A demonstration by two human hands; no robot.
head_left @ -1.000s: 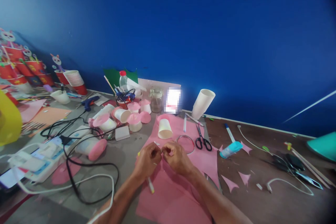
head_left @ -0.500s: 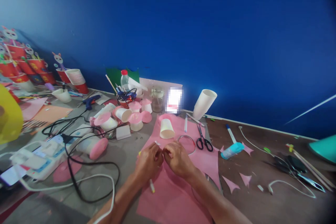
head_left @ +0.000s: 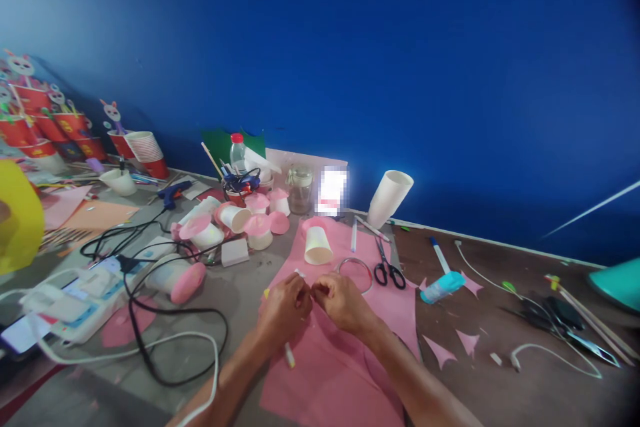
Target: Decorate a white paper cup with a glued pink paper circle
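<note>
Both hands are over a large pink sheet (head_left: 335,373), fingertips nearly touching. My left hand (head_left: 287,303) has its fingers closed in a pinch, on something I cannot make out. Facing it, my right hand (head_left: 343,300) is also pinched, its hold hidden by the fingers. Just beyond them a white paper cup (head_left: 318,245) lies on the sheet with a pink piece behind it. To the right of the cup are a round metal ring (head_left: 371,275) and black-handled scissors (head_left: 390,273). A small white and yellow stick (head_left: 290,355) lies below my left hand.
Several cups with pink discs (head_left: 203,230) stand at the left, near black cables (head_left: 175,383) and a power strip (head_left: 75,320). A glue gun (head_left: 173,193) lies behind. A tall white roll (head_left: 390,199) stands by the wall. At the right is a blue glue tube (head_left: 443,287).
My right hand has shifted very slightly to the right and down. Both hands keep their pinched shape, and the objects around them have not moved.
</note>
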